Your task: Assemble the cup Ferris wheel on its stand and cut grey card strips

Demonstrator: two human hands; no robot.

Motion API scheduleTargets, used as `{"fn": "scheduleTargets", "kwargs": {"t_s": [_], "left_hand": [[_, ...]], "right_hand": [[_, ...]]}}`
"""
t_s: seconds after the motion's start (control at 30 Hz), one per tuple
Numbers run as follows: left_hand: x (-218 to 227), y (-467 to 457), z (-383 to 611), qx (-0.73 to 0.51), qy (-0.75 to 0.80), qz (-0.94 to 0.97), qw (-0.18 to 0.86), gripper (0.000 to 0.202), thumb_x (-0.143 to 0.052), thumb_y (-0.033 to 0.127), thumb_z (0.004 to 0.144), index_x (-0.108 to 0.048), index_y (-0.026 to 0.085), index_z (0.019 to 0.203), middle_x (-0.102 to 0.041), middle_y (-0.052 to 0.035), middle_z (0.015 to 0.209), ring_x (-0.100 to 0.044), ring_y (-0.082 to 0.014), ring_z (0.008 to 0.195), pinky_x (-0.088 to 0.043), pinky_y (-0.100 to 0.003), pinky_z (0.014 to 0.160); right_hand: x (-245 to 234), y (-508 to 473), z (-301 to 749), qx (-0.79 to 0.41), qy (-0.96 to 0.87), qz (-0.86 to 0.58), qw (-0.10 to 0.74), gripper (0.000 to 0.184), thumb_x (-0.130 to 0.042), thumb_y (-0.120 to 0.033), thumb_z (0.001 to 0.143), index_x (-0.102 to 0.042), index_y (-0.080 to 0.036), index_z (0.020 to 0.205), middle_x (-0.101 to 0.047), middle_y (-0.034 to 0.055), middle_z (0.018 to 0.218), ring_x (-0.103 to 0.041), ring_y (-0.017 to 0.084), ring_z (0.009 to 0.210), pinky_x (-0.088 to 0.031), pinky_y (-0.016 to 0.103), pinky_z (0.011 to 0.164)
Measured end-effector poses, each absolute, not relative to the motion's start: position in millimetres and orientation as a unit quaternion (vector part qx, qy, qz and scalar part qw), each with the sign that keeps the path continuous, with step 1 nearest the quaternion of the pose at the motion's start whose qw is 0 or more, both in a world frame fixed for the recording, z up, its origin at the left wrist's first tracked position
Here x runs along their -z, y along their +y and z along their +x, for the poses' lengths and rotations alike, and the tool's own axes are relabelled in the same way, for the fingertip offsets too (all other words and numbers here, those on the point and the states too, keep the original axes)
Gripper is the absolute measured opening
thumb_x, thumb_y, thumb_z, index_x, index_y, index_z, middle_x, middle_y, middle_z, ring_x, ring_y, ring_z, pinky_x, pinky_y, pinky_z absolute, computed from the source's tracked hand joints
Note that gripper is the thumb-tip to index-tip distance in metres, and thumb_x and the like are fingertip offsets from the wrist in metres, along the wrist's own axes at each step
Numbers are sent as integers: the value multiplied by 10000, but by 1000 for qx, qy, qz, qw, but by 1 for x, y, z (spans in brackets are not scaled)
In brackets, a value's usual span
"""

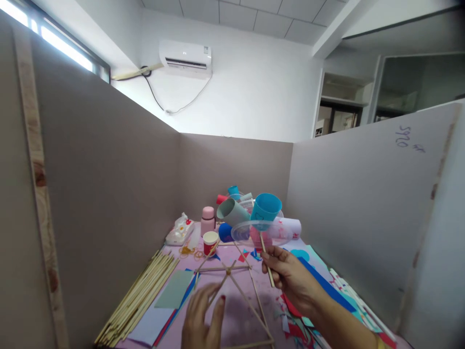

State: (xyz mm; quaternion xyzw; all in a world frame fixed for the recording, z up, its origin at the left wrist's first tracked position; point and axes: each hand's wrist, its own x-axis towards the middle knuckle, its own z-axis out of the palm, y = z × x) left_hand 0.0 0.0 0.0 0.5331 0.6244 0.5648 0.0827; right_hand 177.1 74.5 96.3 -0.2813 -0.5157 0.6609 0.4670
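Observation:
My right hand [288, 274] is closed around a thin wooden stick [266, 259]. On the stick's top sits a clear plastic lid [259, 232] carrying a blue cup [266, 209] and tilted paper cups [232, 211]. My left hand [203, 315] hovers low over the pink table [247, 310], fingers spread, nothing in it, next to a frame of crossed wooden sticks [232, 278] tied at the middle.
A bundle of long wooden sticks [140, 295] lies along the left partition. Coloured paper sheets [174, 291] and scraps cover the table. A pink bottle [208, 219], a small red-and-white cup [209, 241], a tissue pack [180, 229] and rubber bands [191, 251] stand at the back. Grey partitions enclose three sides.

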Motion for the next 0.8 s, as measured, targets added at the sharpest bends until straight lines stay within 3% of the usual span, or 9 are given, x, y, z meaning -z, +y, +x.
{"fn": "scheduleTargets", "kwargs": {"t_s": [0.07,0.23,0.47,0.8], "left_hand": [[-12,16,-7,-565,619,542,57,364,-498,398,777,-594,182,1054,-608,-121,1153,-514,-283,1119,-407,-455,941],[-21,40,-5,-545,613,558,126,440,-508,375,754,-567,115,1104,-603,-166,1174,-513,-286,1136,-364,-475,974],[-25,44,2,-548,569,584,188,348,-467,341,803,-618,133,1037,-680,-135,1072,-620,-228,1001,-462,-336,878],[-21,39,2,-561,540,591,211,332,-493,380,812,-647,169,1017,-688,-107,1074,-612,-242,1016,-458,-321,882]], "right_hand": [[-96,74,176,-664,-512,-278,469,319,-761,-373,604,-557,-146,696,-568,-50,504,-332,0,335,-220,133,328],[-91,74,165,-681,-506,-260,461,329,-764,-377,595,-569,-137,708,-569,-45,507,-332,0,327,-229,133,320],[-88,76,153,-690,-502,-252,457,336,-772,-372,584,-568,-135,707,-567,-48,486,-353,0,321,-238,127,321],[-83,78,136,-703,-497,-254,442,418,-799,-428,495,-559,-137,674,-564,-42,495,-365,4,332,-236,135,328]]}}
